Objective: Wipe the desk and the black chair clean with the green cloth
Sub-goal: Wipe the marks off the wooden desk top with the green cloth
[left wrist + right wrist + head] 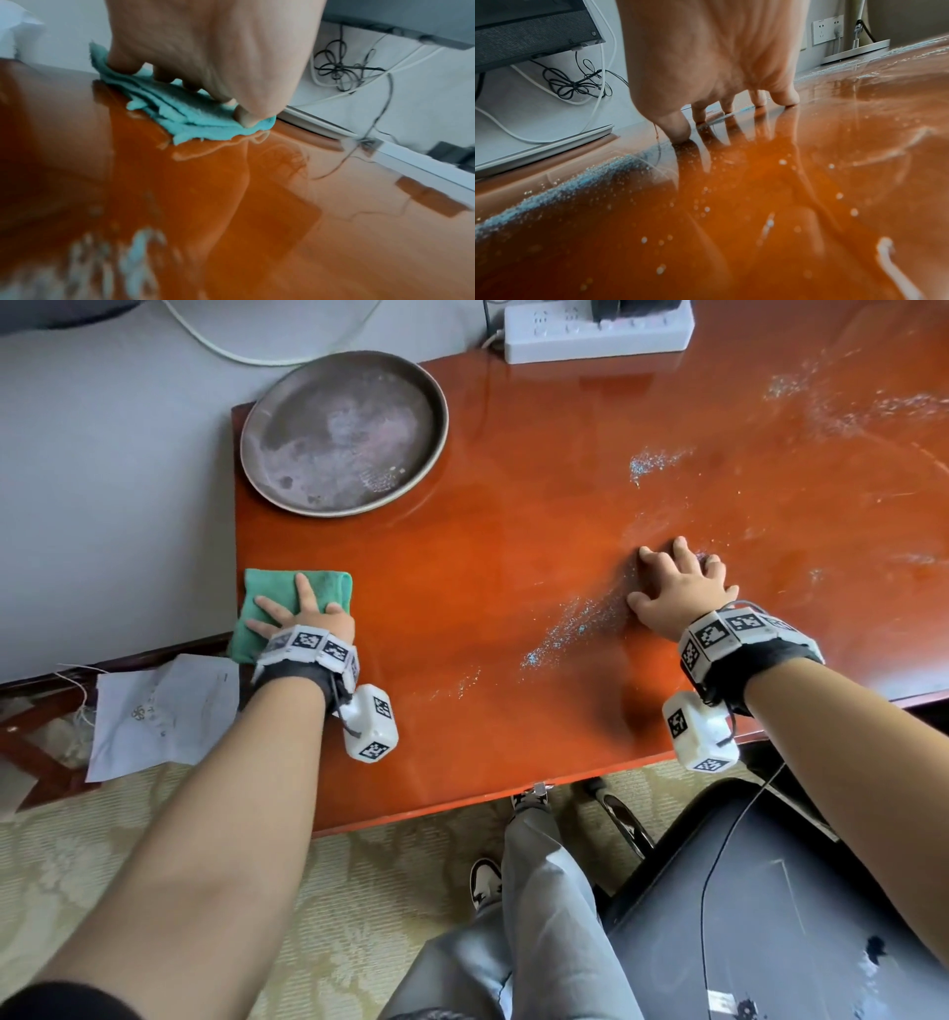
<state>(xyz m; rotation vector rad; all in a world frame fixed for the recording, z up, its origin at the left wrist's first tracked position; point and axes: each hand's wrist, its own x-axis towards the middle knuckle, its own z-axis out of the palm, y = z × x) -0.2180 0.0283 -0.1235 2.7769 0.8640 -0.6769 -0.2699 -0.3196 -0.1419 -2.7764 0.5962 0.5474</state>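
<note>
The folded green cloth (328, 585) (185, 115) lies at the left edge of the glossy red-brown desk (513, 546) (270, 203) (782, 203). My left hand (300, 613) (205, 52) presses flat on it with fingers spread. My right hand (678, 588) (718, 52) rests on the bare desk farther right, spread fingertips (677, 132) touching the surface, holding nothing. Pale bluish powder (570, 624) (577, 182) streaks the desk around and beyond the right hand. The black chair (770, 906) stands at the lower right, below the desk's front edge, with white specks on its seat.
A round brown plate (344, 433) sits on the desk's far left corner, just beyond the cloth. A white power strip (595, 331) lies along the back edge. A sheet of paper (164, 716) lies on the floor left of the desk. My legs stand between desk and chair.
</note>
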